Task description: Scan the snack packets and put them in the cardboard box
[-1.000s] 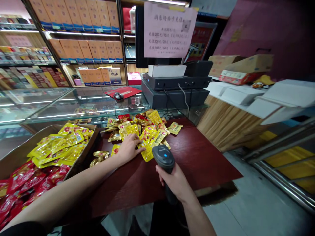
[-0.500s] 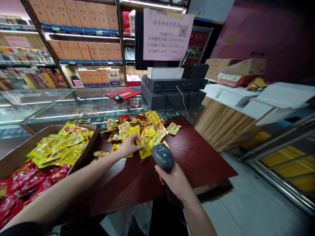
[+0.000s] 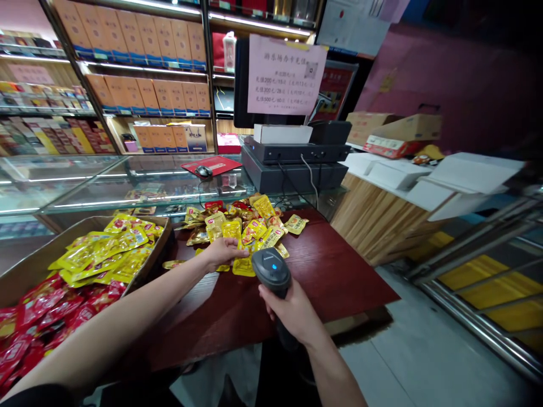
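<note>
1. On the dark red tabletop (image 3: 339, 260), near its far edge, a loose pile of packets (image 3: 254, 226), yellow, gold and red, overlapping, with a pale gold packet (image 3: 296, 224) at the right end.
2. At the near side of the pile, the left hand (image 3: 221, 252), fingers loosely bent, thumb stretched forward; right by the fingertips, a yellow packet (image 3: 244, 267), low over or on the tabletop, whether pinched or merely touched impossible to tell.
3. In the right hand (image 3: 288, 308), wrapped around the handle, a black scanner (image 3: 269, 271) with a blue light (image 3: 274, 266) on top, just right of the yellow packet.
4. To the left, an open cardboard box (image 3: 164, 242) with yellow packets (image 3: 102, 260) heaped toward the back and red packets (image 3: 59, 308) in front.
5. Beyond the pile, a glass counter (image 3: 127, 175) with a computer mouse (image 3: 203, 171) on a red mat (image 3: 227, 164); farther right, a pink sign (image 3: 286, 76) across a monitor (image 3: 242, 79).
</note>
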Motion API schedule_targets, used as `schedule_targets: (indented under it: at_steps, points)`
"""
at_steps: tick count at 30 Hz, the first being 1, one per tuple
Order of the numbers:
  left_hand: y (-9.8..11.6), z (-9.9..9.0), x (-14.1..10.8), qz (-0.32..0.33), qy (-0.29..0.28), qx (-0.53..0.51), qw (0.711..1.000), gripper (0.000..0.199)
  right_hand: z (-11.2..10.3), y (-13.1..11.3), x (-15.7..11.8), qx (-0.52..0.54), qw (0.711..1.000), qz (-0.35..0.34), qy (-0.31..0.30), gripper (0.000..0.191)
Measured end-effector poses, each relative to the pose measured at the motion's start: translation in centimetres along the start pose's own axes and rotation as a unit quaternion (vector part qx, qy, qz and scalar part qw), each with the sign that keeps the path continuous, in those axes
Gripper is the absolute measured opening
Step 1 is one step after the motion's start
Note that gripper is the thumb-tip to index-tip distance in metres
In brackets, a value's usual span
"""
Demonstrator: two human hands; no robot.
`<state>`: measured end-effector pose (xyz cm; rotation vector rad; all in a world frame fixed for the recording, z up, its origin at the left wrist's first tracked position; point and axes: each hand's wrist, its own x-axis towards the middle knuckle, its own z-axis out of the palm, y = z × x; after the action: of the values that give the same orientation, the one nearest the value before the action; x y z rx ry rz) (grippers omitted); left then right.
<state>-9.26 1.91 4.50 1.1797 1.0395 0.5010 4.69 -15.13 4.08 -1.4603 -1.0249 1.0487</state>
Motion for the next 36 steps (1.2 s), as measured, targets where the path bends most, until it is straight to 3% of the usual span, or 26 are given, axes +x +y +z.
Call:
schedule_targets:
  at_steps: [10, 17, 21, 24, 26, 29, 32, 36]
  points:
    - [0.6, 0.2, -0.6, 0.013, -0.046, 0.032, 0.998, 0.035, -0.2, 0.2, -0.1, -0.002, 1.0, -0.006, -0.004, 0.026]
    - [0.0, -0.4, 0.3, 0.013, -0.005, 0.021, 1.0, 0.051, -0.4, -0.1, -0.2, -0.008, 1.0, -0.004, 0.007, 0.03]
    - [1.3, -1.7, -0.4, 0.034, -0.007, 0.028, 0.999, 0.049, -0.1, -0.5, 0.0, -0.011, 1.0, -0.005, 0.006, 0.033]
    - [3.0, -4.4, -2.5, 0.058, 0.003, 0.0, 0.998, 0.051, 0.9, -1.0, 0.4, 0.001, 1.0, 0.001, -0.019, 0.038]
    - [4.1, -7.3, -4.5, 0.083, 0.041, -0.012, 0.996, 0.051, 1.9, -1.4, 0.5, 0.007, 0.999, 0.006, -0.048, 0.041]
    - [5.4, -13.0, -8.1, 0.115, 0.153, 0.028, 0.981, 0.052, 3.6, -1.6, 0.7, 0.013, 0.997, 0.011, -0.076, 0.043]
    - [6.5, -18.9, -11.7, 0.164, 0.272, 0.065, 0.946, 0.056, 5.3, -1.6, 0.8, 0.01, 0.995, 0.006, -0.103, 0.041]
    - [7.3, -23.9, -15.4, 0.191, 0.372, 0.1, 0.903, 0.063, 7.4, -2.2, 0.6, -0.004, 0.992, 0.005, -0.129, 0.04]
